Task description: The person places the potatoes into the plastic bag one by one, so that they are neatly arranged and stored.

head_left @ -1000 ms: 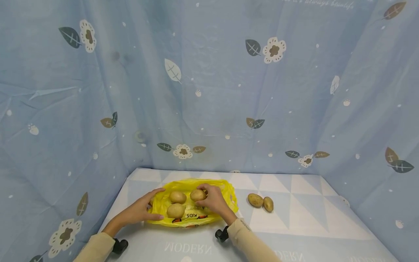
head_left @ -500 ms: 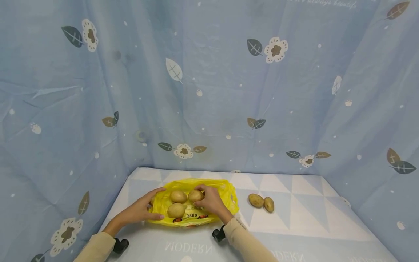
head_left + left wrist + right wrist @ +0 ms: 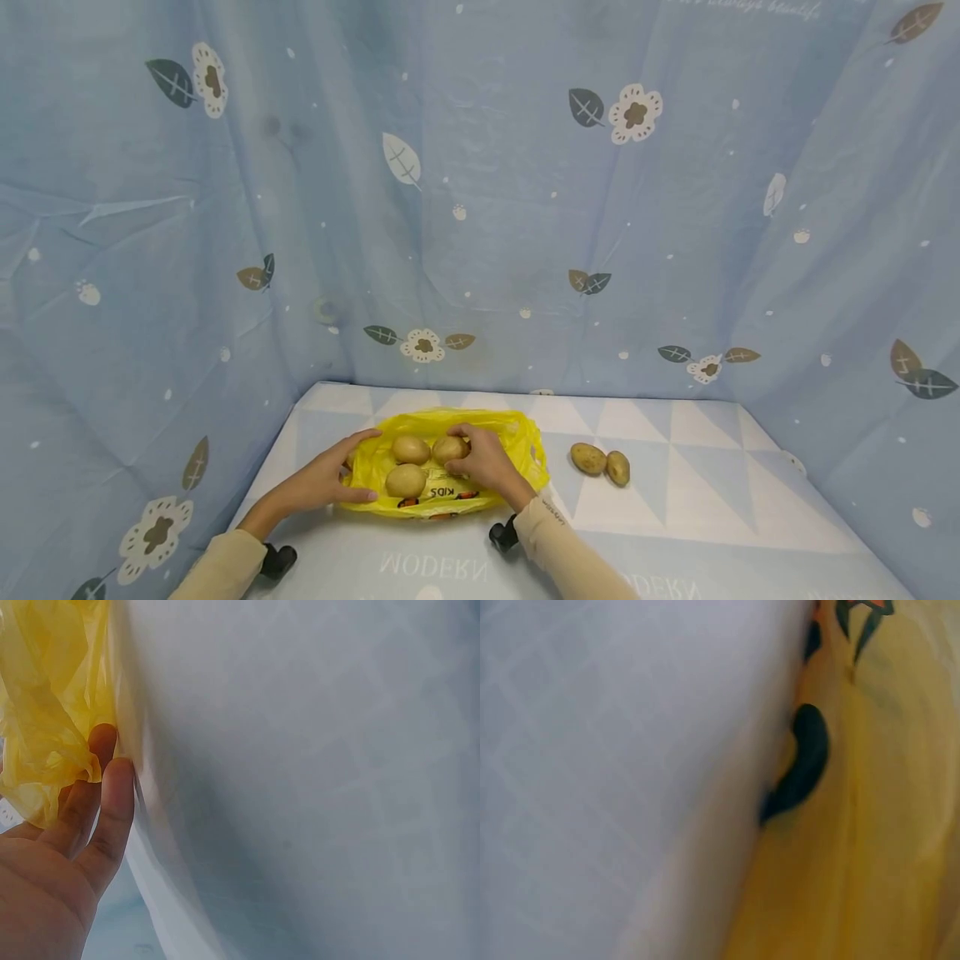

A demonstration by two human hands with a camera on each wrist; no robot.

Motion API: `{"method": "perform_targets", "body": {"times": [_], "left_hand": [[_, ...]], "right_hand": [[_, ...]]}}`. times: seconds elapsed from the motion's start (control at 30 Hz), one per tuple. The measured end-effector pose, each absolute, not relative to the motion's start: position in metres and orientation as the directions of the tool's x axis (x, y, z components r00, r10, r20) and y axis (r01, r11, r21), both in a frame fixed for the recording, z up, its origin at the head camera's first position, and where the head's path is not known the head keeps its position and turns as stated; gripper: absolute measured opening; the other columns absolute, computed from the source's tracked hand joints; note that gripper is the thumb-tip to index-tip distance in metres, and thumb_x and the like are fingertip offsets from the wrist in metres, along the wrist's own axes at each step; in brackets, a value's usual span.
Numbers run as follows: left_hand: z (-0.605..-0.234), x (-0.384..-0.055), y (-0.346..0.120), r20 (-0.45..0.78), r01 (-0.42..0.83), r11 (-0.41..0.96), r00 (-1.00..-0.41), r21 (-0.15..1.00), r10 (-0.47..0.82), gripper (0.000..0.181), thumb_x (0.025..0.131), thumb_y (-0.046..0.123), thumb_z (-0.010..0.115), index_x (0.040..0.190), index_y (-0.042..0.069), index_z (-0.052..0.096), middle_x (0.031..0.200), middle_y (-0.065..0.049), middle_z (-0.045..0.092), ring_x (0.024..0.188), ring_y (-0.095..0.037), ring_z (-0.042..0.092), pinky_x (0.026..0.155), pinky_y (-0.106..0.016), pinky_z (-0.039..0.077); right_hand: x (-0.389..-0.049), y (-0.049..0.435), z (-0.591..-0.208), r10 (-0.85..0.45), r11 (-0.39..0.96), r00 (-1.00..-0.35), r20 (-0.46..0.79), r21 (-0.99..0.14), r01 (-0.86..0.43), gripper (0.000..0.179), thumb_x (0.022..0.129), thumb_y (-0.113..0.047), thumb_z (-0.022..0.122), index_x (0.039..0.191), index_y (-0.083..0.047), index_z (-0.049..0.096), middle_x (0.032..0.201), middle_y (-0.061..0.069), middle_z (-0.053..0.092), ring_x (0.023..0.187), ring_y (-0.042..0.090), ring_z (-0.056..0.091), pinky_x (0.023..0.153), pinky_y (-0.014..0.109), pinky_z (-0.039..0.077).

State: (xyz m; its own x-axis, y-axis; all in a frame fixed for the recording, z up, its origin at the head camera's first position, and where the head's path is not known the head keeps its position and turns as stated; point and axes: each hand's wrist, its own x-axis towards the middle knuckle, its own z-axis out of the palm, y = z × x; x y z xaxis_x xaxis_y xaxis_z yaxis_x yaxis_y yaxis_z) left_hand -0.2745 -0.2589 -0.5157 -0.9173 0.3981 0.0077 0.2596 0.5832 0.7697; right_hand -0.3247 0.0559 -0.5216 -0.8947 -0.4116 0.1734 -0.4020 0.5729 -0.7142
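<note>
In the head view a yellow plastic bag [image 3: 369, 468] lies spread on the table, its mouth facing up. Two potatoes, a back one [image 3: 410, 450] and a front one [image 3: 406, 481], rest inside on the left. My right hand [image 3: 489, 460] reaches into the bag and grips a third potato [image 3: 447, 450], close beside the back one. My left hand [image 3: 318, 483] holds the bag's left side, thumb at the front and fingers behind. The left wrist view shows its fingers [image 3: 116, 791] against crumpled yellow plastic. Only printed bag plastic [image 3: 855, 862] appears in the right wrist view; the hand is hidden there.
To the right of the bag, a larger potato [image 3: 588, 458] and a smaller potato [image 3: 618, 468] lie side by side on the patterned tablecloth [image 3: 697, 500]. Blue floral curtains [image 3: 495, 208] enclose the table at the back and both sides.
The right hand has shifted slightly left with its potato, closer to the back potato. The left hand stays at the bag's side. The whole view drifts a little.
</note>
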Motion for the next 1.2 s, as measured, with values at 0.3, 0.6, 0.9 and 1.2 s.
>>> {"method": "perform_targets", "body": {"times": [0.3,0.6,0.9,1.2], "left_hand": [[-0.515,-0.274,-0.257,0.019,0.275,0.585,-0.914,0.763,0.405,0.096,0.084,0.035,0.087,0.160,0.014,0.033,0.162,-0.021,0.031,0.135,-0.039,0.044,0.096,-0.050,0.048],[-0.514,-0.275,-0.258,0.021,0.280,0.590,-0.913,0.757,0.406,0.097,0.083,0.036,0.088,0.160,0.013,0.033,0.162,-0.021,0.032,0.135,-0.038,0.044,0.097,-0.050,0.048],[-0.514,-0.274,-0.257,0.017,0.275,0.583,-0.912,0.764,0.409,0.097,0.083,0.036,0.088,0.160,0.013,0.033,0.161,-0.022,0.033,0.133,-0.038,0.045,0.096,-0.049,0.049],[-0.514,-0.273,-0.257,0.027,0.276,0.586,-0.917,0.762,0.398,0.097,0.083,0.036,0.088,0.159,0.013,0.034,0.162,-0.022,0.032,0.140,-0.043,0.039,0.101,-0.058,0.045]], "right_hand": [[-0.322,0.069,-0.495,-0.416,0.558,-0.881,0.226,-0.701,-0.444,0.035,0.093,-0.016,0.078,0.126,-0.006,0.070,0.125,0.009,0.070,0.112,0.031,0.065,0.091,0.044,0.055],[-0.321,0.105,-0.475,-0.378,0.579,-0.883,0.279,-0.673,-0.461,0.037,0.092,-0.019,0.079,0.127,-0.009,0.070,0.123,0.011,0.070,0.109,0.034,0.065,0.089,0.046,0.055],[-0.316,0.149,-0.478,-0.285,0.598,-0.901,0.327,-0.674,-0.434,0.038,0.090,-0.016,0.081,0.126,-0.008,0.071,0.121,0.013,0.071,0.104,0.031,0.067,0.084,0.041,0.058],[-0.307,0.190,-0.481,-0.184,0.646,-0.919,0.349,-0.662,-0.381,0.039,0.087,-0.015,0.085,0.124,-0.013,0.072,0.120,0.005,0.072,0.102,0.027,0.068,0.082,0.038,0.059]]}}
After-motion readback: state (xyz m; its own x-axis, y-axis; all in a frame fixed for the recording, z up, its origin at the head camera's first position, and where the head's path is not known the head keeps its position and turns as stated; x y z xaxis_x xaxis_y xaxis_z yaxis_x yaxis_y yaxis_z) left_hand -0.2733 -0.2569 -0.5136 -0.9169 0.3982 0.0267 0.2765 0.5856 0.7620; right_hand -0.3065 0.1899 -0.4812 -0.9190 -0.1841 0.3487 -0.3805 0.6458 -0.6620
